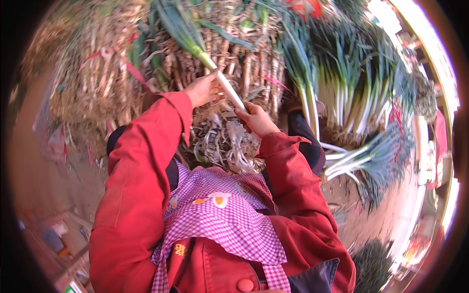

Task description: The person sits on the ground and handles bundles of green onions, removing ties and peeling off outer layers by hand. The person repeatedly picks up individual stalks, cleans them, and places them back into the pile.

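Observation:
A long green onion [230, 88] slants across the middle, its white stalk low and its green leaves reaching to the top edge. My right hand [258, 119] grips the stalk's root end between thumb and fingers. Higher up, my left hand [205, 88] holds the white stalk from the left side, thumb against it and fingers partly behind it. Below both hands lies a heap of peeled, dry onion skins [234, 143] between my legs. Two clean onions [307, 95] lean by my right leg.
Untrimmed, dirt-covered onion bundles [110, 66] with red ties stand ahead and left. More untrimmed stalks [253, 73] rise just beyond my hands. Clean onions [348, 88] stand bunched at right, with others [351, 163] lying on the ground. A checked apron [220, 219] covers my lap.

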The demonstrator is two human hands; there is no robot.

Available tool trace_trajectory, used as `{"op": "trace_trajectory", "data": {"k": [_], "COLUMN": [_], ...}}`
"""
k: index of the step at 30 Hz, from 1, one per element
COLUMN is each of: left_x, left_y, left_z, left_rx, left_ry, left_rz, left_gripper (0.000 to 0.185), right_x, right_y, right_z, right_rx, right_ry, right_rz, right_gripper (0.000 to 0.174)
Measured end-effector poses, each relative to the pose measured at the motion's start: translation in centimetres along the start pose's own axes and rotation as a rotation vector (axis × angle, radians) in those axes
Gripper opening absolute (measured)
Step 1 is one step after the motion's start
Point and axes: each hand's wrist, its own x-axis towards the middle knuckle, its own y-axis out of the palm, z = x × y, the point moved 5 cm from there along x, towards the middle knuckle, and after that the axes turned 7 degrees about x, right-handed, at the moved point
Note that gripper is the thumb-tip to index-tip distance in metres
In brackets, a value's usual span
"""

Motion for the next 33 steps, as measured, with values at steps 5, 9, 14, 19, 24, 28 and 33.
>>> {"op": "trace_trajectory", "data": {"k": [5, 9, 14, 19, 24, 28, 33], "left_x": [1.5, 2.8, 0.7, -1.8, -5.3, -7.4, -9.9], "left_y": [5.1, 7.7, 12.0, 10.4, 5.8, 2.8, 3.2], "left_z": [-0.4, 0.9, 0.5, -2.0, -3.2, 0.9, 4.0], "left_rx": [0.103, 0.236, 0.402, 0.458, 0.560, 0.895, 1.554], "left_ry": [-0.093, -0.135, -0.195, -0.182, -0.246, -0.447, -0.346], "left_rz": [0.316, 0.266, 0.307, 0.233, 0.146, 0.286, 0.687], "left_gripper": [0.040, 0.031, 0.032, 0.032, 0.035, 0.035, 0.039], "right_x": [-14.3, -27.7, -32.6, -27.8, -17.8, -8.9, 3.6], "right_y": [-11.8, -18.3, -22.9, -36.5, -46.2, -33.0, -14.2], "right_z": [-3.7, -13.0, -18.9, -26.0, -25.6, -9.4, -1.1], "right_rx": [-0.230, -0.083, 0.319, 0.344, -0.512, 0.254, 0.148], "right_ry": [-0.458, -0.303, -0.365, -0.206, 0.096, -0.361, -0.414], "right_rz": [-0.521, -0.933, -1.278, -1.469, -1.505, -0.833, -0.273], "right_gripper": [0.037, 0.038, 0.038, 0.038, 0.047, 0.026, 0.018]}}
